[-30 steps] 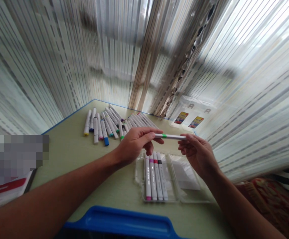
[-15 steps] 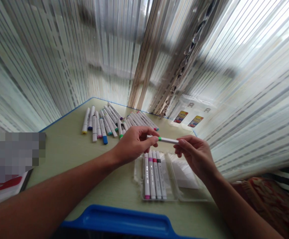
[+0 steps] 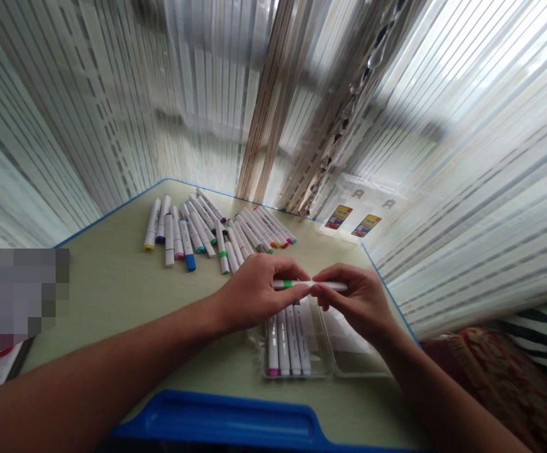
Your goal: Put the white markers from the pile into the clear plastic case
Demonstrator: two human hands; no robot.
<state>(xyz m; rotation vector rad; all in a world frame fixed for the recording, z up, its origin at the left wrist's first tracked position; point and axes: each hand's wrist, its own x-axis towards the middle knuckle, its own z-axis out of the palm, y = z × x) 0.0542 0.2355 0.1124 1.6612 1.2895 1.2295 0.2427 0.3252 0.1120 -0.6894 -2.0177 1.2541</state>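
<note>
Pinching a white marker point(image 3: 302, 285) with a green band between thumb and fingers, the left hand point(image 3: 259, 292) and right hand point(image 3: 358, 296) meet almost tip to tip at its middle, each closed on the barrel, which lies about level. The left forearm slants in from the lower left, the right from the lower right. Below them, the open clear case point(image 3: 323, 362) rests on the green counter point(image 3: 127, 289), four markers point(image 3: 288, 352) side by side in its left half, their upper ends partly hidden by the left hand. Beyond the left hand, loose markers point(image 3: 200, 233) spread towards the far corner, with counter surface showing between them and the left forearm. Blue edging point(image 3: 113, 211) borders the counter; a blue tray point(image 3: 231, 420) sits at the near side. Another clear case point(image 3: 368, 195), bearing two labels, stands at the far right edge, against striped curtains point(image 3: 198, 107). Patterned red cloth point(image 3: 500, 371) lies off to the right.
</note>
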